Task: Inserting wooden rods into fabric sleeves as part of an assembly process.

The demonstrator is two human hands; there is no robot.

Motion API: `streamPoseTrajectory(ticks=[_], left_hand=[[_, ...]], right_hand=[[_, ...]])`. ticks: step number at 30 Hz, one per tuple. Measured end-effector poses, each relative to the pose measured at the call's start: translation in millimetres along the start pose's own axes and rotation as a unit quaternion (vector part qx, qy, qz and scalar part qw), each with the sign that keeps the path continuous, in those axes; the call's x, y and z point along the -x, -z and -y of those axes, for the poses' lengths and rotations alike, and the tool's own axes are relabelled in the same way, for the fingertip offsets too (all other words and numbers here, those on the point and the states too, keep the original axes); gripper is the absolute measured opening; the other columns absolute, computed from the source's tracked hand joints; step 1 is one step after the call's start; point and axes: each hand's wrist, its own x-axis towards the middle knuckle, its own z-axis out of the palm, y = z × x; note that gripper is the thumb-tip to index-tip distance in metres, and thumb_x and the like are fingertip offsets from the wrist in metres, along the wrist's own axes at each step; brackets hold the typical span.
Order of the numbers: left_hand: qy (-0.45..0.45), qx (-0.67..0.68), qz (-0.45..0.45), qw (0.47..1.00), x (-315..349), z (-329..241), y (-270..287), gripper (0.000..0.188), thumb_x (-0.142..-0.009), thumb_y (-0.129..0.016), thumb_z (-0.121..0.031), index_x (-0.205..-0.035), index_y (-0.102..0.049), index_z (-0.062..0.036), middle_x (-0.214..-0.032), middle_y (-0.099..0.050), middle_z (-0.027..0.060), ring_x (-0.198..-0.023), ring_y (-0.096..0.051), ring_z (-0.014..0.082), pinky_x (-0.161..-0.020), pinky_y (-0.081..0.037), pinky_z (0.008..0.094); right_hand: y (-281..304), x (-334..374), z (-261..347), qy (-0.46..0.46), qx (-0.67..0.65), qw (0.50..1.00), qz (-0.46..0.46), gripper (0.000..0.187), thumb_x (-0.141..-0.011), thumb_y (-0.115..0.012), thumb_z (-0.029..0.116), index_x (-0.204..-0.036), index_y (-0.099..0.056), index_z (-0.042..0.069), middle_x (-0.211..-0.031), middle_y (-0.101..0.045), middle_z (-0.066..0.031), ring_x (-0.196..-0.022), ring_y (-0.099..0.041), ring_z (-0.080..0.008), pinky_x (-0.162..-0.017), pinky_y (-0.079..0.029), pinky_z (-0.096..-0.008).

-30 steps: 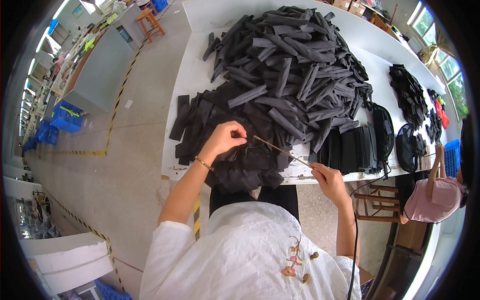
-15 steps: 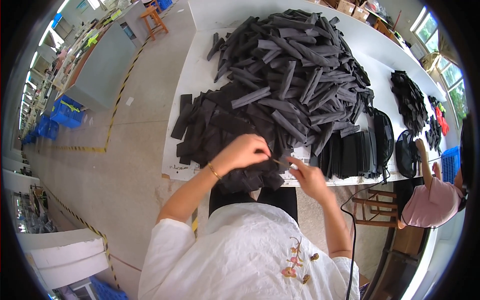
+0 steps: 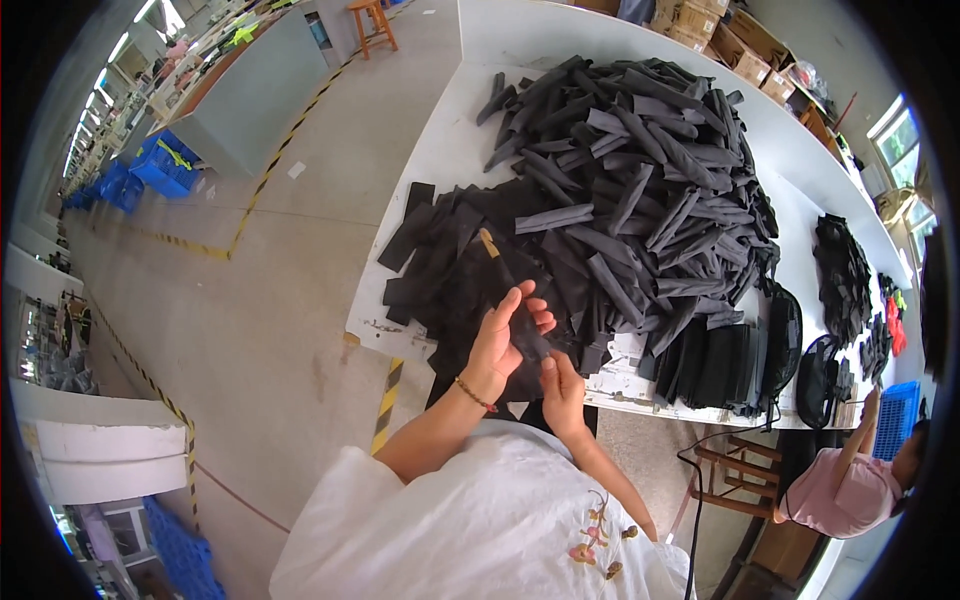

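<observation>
A workroom with a pale floor [image 3: 310, 300] is stretching out around a white table [image 3: 455, 120], with black-and-yellow tape [image 3: 388, 405] running along the floor and blue crates [image 3: 165, 165] standing beside a grey partition [image 3: 245, 100] on the left. On the table, a big heap of dark rolled pieces [image 3: 640, 170] is rising toward the back, while flatter black pieces [image 3: 445, 250] are lying in a looser spread at its near left side. To the right, a row of black panels [image 3: 710, 365] is standing close beside a black pouch [image 3: 783, 335].

In front of the person, a dark fabric strip [image 3: 512, 282] is slanting over the near edge of the flatter spread, with a tan tip [image 3: 488, 243] showing at its far end. The left hand [image 3: 510, 335] is turning its palm up and cupping the strip partway along, its grip loosely curled rather than tight. The right hand [image 3: 562, 392] is pinching the strip's near end, its grip closed between thumb and forefinger. Farther right, another person in pink [image 3: 840, 490] is sitting by the table near a blue basket [image 3: 897, 412].
</observation>
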Motion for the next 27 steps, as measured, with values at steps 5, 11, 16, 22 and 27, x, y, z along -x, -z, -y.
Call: streamPoseTrajectory(ticks=[5, 11, 16, 22, 27], left_hand=[[-0.107, -0.138, -0.115, 0.978, -18, -34, -13, 0.027, -0.093, -0.064, -0.025, -0.107, -0.063, -0.0021, -0.069, -0.06, 0.0036, -0.049, -0.05, 0.0099, -0.048, -0.041, 0.025], [-0.082, -0.151, -0.091, 0.981, -19, -27, -21, 0.023, -0.093, -0.063, -0.024, -0.102, -0.065, -0.0022, -0.049, -0.043, -0.0013, -0.034, -0.029, 0.0057, -0.035, -0.02, 0.0224], [-0.079, -0.173, -0.145, 0.971, -23, -26, -38, 0.031, -0.096, -0.059, -0.031, -0.107, -0.061, -0.0019, -0.05, -0.036, -0.0056, -0.036, -0.025, 0.0039, -0.037, -0.019, 0.0213], [-0.173, -0.153, -0.12, 0.966, -43, -54, -24, 0.027, -0.098, -0.056, -0.031, -0.102, -0.061, -0.0049, -0.051, -0.034, -0.0058, -0.041, -0.025, 0.0038, -0.042, -0.021, 0.021], [-0.171, -0.136, -0.2, 0.955, -39, -28, -39, 0.025, -0.099, -0.052, -0.029, -0.093, -0.06, -0.0058, -0.055, -0.041, -0.0044, -0.042, -0.028, 0.0043, -0.044, -0.024, 0.0211]], right_hand=[[13, 33, -14, -0.009, 0.112, 0.992, 0.058, 0.018, -0.099, -0.05, 0.015, -0.098, -0.057, -0.002, -0.068, -0.059, -0.0196, -0.062, -0.063, -0.0287, -0.054, -0.045, -0.0338], [74, 75, 22, -0.187, 0.125, 0.96, 0.165, 0.016, -0.096, -0.055, 0.015, -0.089, -0.056, 0.001, -0.072, -0.059, -0.0246, -0.074, -0.063, -0.0412, -0.059, -0.047, -0.0372], [118, 127, 5, -0.146, 0.191, 0.958, 0.153, 0.019, -0.095, -0.057, 0.021, -0.089, -0.059, 0.003, -0.065, -0.056, -0.011, -0.056, -0.056, -0.0191, -0.055, -0.045, -0.0308], [119, 119, 25, -0.193, 0.091, 0.97, 0.114, 0.02, -0.094, -0.06, 0.022, -0.093, -0.062, 0.002, -0.065, -0.056, -0.0038, -0.06, -0.052, -0.0065, -0.054, -0.042, -0.0258], [46, 34, 45, -0.022, -0.007, 0.996, -0.09, 0.02, -0.089, -0.069, 0.015, -0.099, -0.061, 0.0, -0.066, -0.05, 0.003, -0.06, -0.041, -0.0035, -0.053, -0.035, -0.0193]])
